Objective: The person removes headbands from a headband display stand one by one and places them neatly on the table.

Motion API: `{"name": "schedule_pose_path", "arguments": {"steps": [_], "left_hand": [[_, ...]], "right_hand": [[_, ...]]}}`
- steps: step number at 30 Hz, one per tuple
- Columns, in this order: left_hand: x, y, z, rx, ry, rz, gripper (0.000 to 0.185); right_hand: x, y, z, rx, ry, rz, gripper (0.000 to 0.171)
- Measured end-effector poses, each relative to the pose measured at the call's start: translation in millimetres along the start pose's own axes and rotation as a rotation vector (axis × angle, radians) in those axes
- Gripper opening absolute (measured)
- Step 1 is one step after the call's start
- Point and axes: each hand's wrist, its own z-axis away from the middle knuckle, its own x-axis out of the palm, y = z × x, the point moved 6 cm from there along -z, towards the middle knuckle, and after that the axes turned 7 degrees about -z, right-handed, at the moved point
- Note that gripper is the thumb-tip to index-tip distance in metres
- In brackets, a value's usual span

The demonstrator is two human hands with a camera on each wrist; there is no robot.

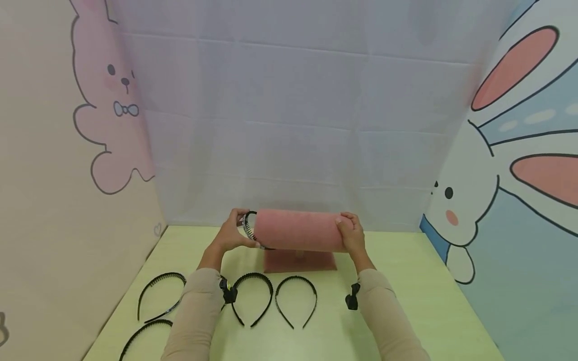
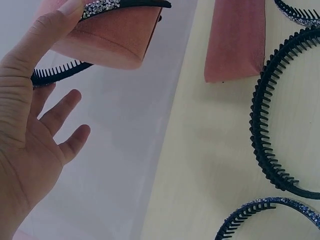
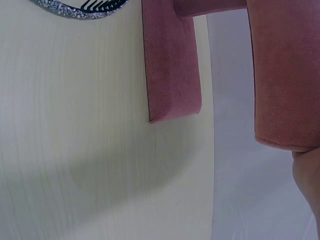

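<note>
A pink velvet headband stand (image 1: 298,229) has a thick horizontal roll on a short post above a flat base (image 1: 300,261). At the roll's left end my left hand (image 1: 232,233) holds a black toothed headband with glittery stones (image 1: 246,226), its arc partly around that end. In the left wrist view my thumb presses the stone-covered side of the headband (image 2: 102,7), and the lower fingers spread apart below the toothed side. My right hand (image 1: 353,233) grips the roll's right end, thumb on its front; in the right wrist view the roll hides most of that hand (image 3: 307,180).
Several black toothed headbands lie on the pale table (image 1: 406,301): one in the middle (image 1: 295,277), another beside it (image 1: 253,276), others at the left (image 1: 167,275), partly behind my left sleeve. A white curtain (image 1: 289,125) rises behind the stand, with cartoon-printed walls on both sides.
</note>
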Motion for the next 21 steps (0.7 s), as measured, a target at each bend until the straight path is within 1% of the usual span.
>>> {"name": "schedule_pose_path", "arguments": {"steps": [6,11,16,21], "left_hand": [[-0.9,-4.0,9.7,0.026,0.027,-0.037,0.105],[-1.6,-7.8,20.4,0.026,0.047,-0.047,0.104],[-3.8,-12.3,28.8,0.011,0.066,-0.049,0.103],[-0.3,-16.7,47.0,-0.016,0.122,-0.029,0.101]], "right_hand": [[-1.0,1.1,-0.4,0.006,-0.013,-0.003,0.036],[-0.5,0.9,-1.9,0.000,-0.009,0.020,0.035],[0.9,2.1,-4.0,-0.006,-0.004,0.017,0.035],[0.9,-0.2,-0.2,-0.015,0.005,0.013,0.036]]}}
